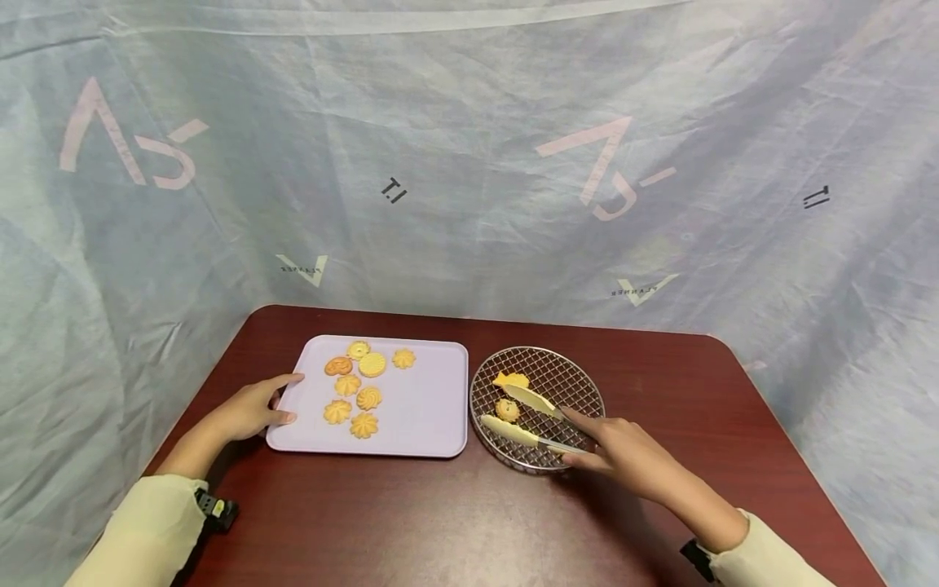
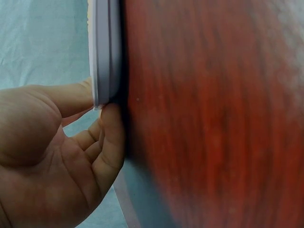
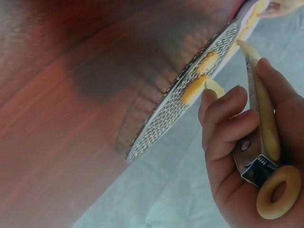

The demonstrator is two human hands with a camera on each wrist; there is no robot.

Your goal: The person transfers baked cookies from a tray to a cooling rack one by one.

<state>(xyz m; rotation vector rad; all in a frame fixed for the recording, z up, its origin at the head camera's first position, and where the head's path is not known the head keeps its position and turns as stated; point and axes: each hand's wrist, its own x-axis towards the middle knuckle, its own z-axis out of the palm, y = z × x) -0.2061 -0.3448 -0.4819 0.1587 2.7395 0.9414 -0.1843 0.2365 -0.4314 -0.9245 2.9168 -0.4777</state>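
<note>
Metal rack (image 1: 561, 379) — tongs (image 1: 534, 401) spread above, tray edge (image 1: 465, 399) beside.

We've got a plain pale-lilac tray (image 1: 429, 399); golden petal-ridged cookies (image 1: 363, 425), one swirl-patterned cookie (image 1: 369, 398), one browner, orange-toned cookie (image 1: 338, 366). Wire rack (image 1: 575, 391): silver, crisscross mesh, with a bright-yellow fish-shaped cookie (image 1: 517, 380) and a golden dark-specked cookie (image 1: 507, 410). Tongs (image 1: 509, 430): pale-yellow tips, silver arms, pale-yellow end ring (image 3: 290, 176). Surface (image 1: 411, 522): dark red-brown, streaky wood grain. We log the curtain (image 1: 469, 122) as grey-blue, printed in pink, black, pale yellow. Sleeves (image 1: 147, 530) cream, wrist straps (image 1: 229, 515) black.
</note>
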